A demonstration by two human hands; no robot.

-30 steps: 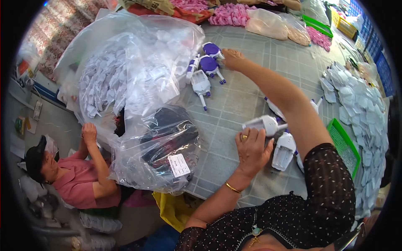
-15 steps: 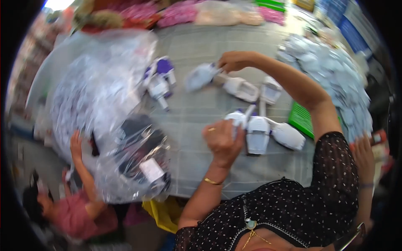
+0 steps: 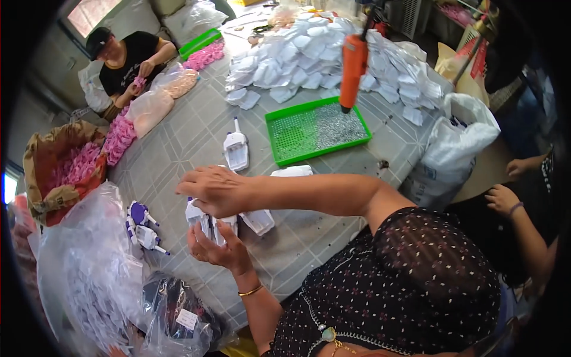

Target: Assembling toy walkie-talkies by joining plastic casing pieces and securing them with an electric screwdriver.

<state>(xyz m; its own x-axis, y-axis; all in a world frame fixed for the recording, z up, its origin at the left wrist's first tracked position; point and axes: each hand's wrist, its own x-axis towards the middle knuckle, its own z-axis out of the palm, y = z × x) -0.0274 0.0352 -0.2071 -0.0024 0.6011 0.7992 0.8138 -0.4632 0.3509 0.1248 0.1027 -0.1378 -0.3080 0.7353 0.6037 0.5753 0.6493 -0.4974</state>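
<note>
My left hand (image 3: 221, 251), with a gold bangle at its wrist, is closed on a white plastic housing (image 3: 195, 212) with purple trim. Right above it, my right hand (image 3: 215, 189) reaches across palm down with bent fingers; what its fingertips hold, if anything, is hidden. More hollow white housings lie close by: one (image 3: 258, 221) just right of my hands, another (image 3: 291, 171) partly behind my right forearm, and one with a thin stem (image 3: 236, 150) farther off. To the left rests a small group of white and purple pieces (image 3: 143, 226).
A green tray (image 3: 275, 140) holds many small metal pieces, with an orange electric screwdriver (image 3: 353, 68) hanging above. White parts are heaped (image 3: 309, 56) at the back. Clear bags (image 3: 89, 268) fill the left side. A person (image 3: 128, 65) handles pink pieces at far left; another's hand shows at right.
The view has swung to the right, bringing the tray and screwdriver into full sight. My right hand has come back from the farther housings to my left hand, and both now meet at the housings.
</note>
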